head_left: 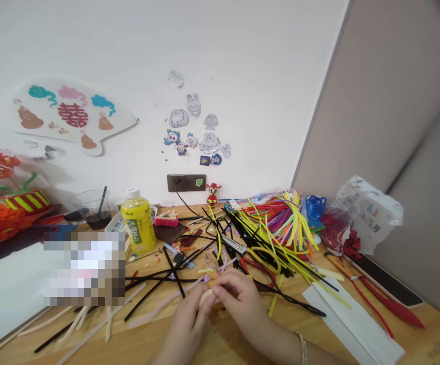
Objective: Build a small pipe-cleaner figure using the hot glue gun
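My left hand and my right hand meet low in the middle of the view, above the wooden table. Between their thumbs and fingertips they pinch a small cream-coloured piece, mostly covered by the fingers; its kind cannot be made out. Both hands are closed on it. Just beyond them are scattered black pipe cleaners and a pale lilac pipe cleaner. Scissors with red handles lie among the pipe cleaners behind my right hand.
A yellow bottle stands left of centre, near a plastic cup of dark liquid. A heap of coloured pipe cleaners spreads at the back right. White paper and red-handled pliers lie to the right. A small red-hatted figure stands by the wall.
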A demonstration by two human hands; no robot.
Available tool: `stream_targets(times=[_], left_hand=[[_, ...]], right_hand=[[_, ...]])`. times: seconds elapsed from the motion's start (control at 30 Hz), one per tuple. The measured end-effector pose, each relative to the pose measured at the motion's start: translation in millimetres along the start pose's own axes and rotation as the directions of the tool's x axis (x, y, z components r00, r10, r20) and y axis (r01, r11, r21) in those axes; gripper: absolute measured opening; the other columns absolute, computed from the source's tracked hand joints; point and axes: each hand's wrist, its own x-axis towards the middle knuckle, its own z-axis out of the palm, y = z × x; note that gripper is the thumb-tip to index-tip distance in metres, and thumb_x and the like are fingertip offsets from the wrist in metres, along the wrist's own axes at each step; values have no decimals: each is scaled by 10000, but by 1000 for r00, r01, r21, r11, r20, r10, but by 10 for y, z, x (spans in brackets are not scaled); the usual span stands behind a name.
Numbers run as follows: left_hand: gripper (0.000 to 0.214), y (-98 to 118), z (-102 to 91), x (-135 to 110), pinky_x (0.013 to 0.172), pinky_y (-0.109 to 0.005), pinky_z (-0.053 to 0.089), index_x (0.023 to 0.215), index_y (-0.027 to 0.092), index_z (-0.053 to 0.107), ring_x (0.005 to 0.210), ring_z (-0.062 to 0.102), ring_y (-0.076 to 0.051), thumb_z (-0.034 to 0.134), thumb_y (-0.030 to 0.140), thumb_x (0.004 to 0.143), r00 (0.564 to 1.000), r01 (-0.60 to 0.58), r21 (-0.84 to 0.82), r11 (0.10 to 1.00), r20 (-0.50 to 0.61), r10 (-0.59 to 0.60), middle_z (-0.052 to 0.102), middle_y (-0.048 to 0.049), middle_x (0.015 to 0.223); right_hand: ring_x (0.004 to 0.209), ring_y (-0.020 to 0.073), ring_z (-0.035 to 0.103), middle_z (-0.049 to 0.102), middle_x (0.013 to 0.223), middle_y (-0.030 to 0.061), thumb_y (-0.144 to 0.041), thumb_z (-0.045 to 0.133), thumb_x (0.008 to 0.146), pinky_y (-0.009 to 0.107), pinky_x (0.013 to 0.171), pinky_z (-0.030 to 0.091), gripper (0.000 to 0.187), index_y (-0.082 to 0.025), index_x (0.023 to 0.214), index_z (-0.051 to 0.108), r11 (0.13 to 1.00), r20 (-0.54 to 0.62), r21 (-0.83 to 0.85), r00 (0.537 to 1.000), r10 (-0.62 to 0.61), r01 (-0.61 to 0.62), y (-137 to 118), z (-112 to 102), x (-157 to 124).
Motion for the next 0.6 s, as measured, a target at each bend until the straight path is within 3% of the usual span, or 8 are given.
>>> stream_targets(times=[0.13, 0.23, 0.4, 0.6], left_hand=[[86, 13, -10, -31, 625, -269, 473, 804, 192, 538, 669, 596, -190, 551, 249, 742, 1000, 20, 132, 991, 18, -23, 644, -29, 737], [88, 34, -32, -52, 613, -259, 460, 831, 195, 528, 667, 603, -186, 530, 256, 768, 999, 31, 220, 975, 20, -36, 655, -33, 756], [128, 57, -51, -48, 578, -226, 438, 808, 197, 531, 624, 585, -165, 454, 299, 819, 997, -29, 265, 964, 71, 11, 639, -19, 712], [148, 85, -55, -31, 592, -221, 451, 813, 194, 557, 636, 594, -161, 442, 288, 813, 999, -12, 233, 972, 38, 3, 649, -21, 723]], right_hand=[[618, 122, 510, 547, 660, -8, -188, 583, 707, 228, 578, 401, 47, -167, 670, 603, 987, 29, 78, 990, 141, -143, 22, 6, 14], [601, 123, 503, 548, 640, -11, -209, 610, 676, 232, 572, 404, 56, -160, 665, 585, 962, 78, 138, 971, 225, -234, 44, 12, 18], [554, 110, 468, 508, 585, -23, -266, 609, 682, 228, 538, 381, 137, -149, 637, 553, 951, 101, 163, 963, 249, -263, 54, 1, 26], [508, 100, 474, 505, 536, -33, -358, 627, 686, 214, 497, 386, 240, -152, 608, 530, 923, 166, 250, 952, 255, -291, -5, -32, 63]])
